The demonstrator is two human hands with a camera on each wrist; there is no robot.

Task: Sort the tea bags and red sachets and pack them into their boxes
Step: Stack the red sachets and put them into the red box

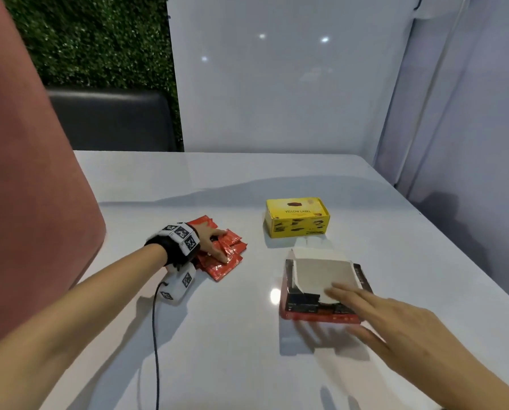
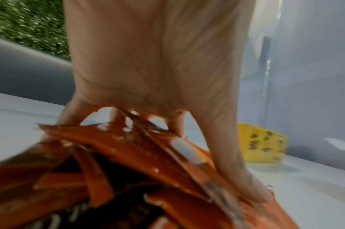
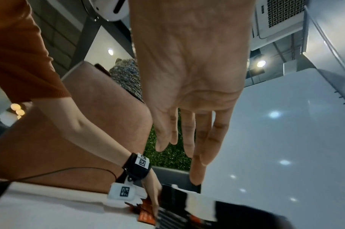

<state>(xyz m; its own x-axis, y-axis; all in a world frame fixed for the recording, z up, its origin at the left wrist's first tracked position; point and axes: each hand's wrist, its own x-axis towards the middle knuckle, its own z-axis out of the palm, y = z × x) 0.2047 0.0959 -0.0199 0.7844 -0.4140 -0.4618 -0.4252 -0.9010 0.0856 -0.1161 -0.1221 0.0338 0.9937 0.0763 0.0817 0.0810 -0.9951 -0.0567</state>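
Sachets: red sachets (image 1: 222,255) lie in a loose overlapping heap on the white table (image 1: 217,335), at its left side, well apart from both boxes; in the left wrist view the heap (image 2: 128,155) fills the lower frame, blurred.
Left hand: left hand (image 1: 213,242) sits on top of the heap, palm down, fingers and thumb bent around the upper sachets, gathering them; the wrist view shows the fingers (image 2: 234,162) reaching down over the edges of the pile.
Red box: red-and-black box (image 1: 321,306) stands open at the table's right front, its pale lid flap (image 1: 324,273) raised and folded back over the opening.
Right hand: right hand (image 1: 395,324) hovers just over the near right corner of the red box, fingers straight and slightly spread, holding nothing; whether the fingertips touch the flap cannot be told. From the right wrist, the fingers (image 3: 197,139) point down at the box.
Yellow box: yellow tea box (image 1: 297,217) stands shut behind the red box, near it but apart.
Tea bags: none can be made out.
Wrist gear: black strap with marker tags (image 1: 180,238) on the left wrist, a cable (image 1: 156,335) trailing over the table.
Surroundings: pink seat back (image 1: 25,173) at left, green hedge wall (image 1: 99,39) behind.
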